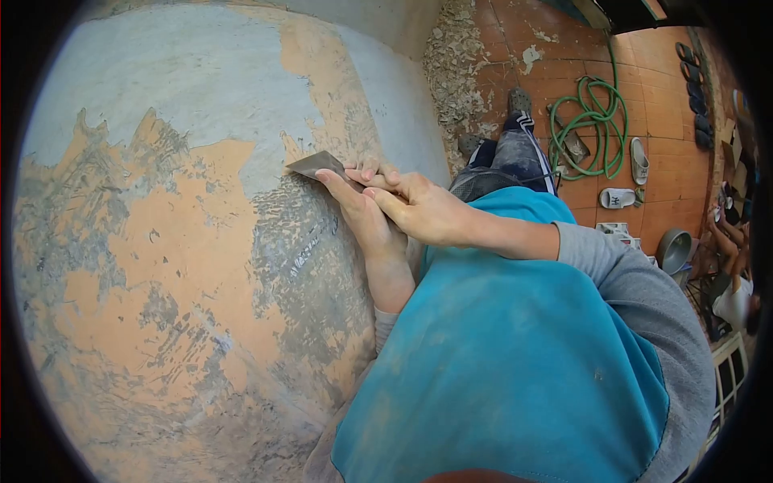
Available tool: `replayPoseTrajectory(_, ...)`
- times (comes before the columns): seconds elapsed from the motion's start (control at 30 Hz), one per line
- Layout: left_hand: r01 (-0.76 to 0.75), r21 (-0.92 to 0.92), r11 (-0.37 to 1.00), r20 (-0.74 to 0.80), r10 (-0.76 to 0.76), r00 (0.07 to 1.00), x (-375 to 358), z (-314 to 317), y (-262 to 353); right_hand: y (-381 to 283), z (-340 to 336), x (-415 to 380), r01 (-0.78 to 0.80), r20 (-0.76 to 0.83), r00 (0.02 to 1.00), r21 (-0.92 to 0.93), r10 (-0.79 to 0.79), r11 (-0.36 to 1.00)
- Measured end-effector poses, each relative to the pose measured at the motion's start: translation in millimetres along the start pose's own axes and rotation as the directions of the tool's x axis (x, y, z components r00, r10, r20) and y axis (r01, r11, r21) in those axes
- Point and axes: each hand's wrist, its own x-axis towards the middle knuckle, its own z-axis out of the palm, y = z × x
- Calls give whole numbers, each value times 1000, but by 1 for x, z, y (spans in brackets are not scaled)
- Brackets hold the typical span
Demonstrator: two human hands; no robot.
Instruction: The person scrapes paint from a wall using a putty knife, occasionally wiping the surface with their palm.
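A dark metal scraper (320, 163) lies with its blade edge against the wall (185, 209), where pale blue paint is partly stripped to orange and grey patches. My left hand (370, 221) is closed on the scraper, one digit stretched along the blade. From the right, my right hand (431, 209) comes across and closes at the tool's back end, touching the left hand. The handle is mostly hidden by the fingers. Beside the blade, a streaky grey patch and a strip of bare orange show on the wall.
Flaked paint chips (455, 76) lie along the wall's foot. A coiled green hose (600, 121), white slippers (618, 198) and a metal pot (674, 249) are on the tiled floor (664, 169). Dark sandals (694, 88) line its far side. Another person (734, 302) is at the right edge.
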Motion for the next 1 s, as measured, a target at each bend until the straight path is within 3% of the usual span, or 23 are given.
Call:
replayPoseTrajectory(0.13,112,2,994,-42,-112,993,21,-11,-10,15,-4,8,-32,-6,999,-42,31,999)
replayPoseTrajectory(0.17,122,-17,992,30,-122,992,21,-14,-10,8,-7,3,-79,-3,997,-69,79,995)
replayPoseTrajectory(0.3,116,-84,990,-76,-122,990,5,-12,-15,-2,-8,-7,-156,70,985,-55,159,986)
replayPoseTrajectory(0.4,103,-67,992,-63,-107,992,3,-8,-10,-5,-3,-11,-187,69,981,108,180,976)
replayPoseTrajectory(0.5,115,-52,992,6,-115,993,4,-10,-12,-17,-1,-13,-313,81,950,219,302,924)
replayPoseTrajectory(0.57,95,-54,994,-63,-99,993,-1,-2,-2,-27,-1,-13,-400,143,916,275,374,874)
replayPoseTrajectory(0.73,192,-149,970,-95,-207,974,4,-8,8,-28,13,-15,-302,53,953,244,299,922)
replayPoseTrajectory(0.93,233,-392,890,3,-252,968,2,-13,10,-34,14,-17,-223,71,974,102,217,969)
replayPoseTrajectory(1.0,242,-418,876,-55,-291,955,4,-5,18,-32,14,-8,-212,52,977,82,208,974)
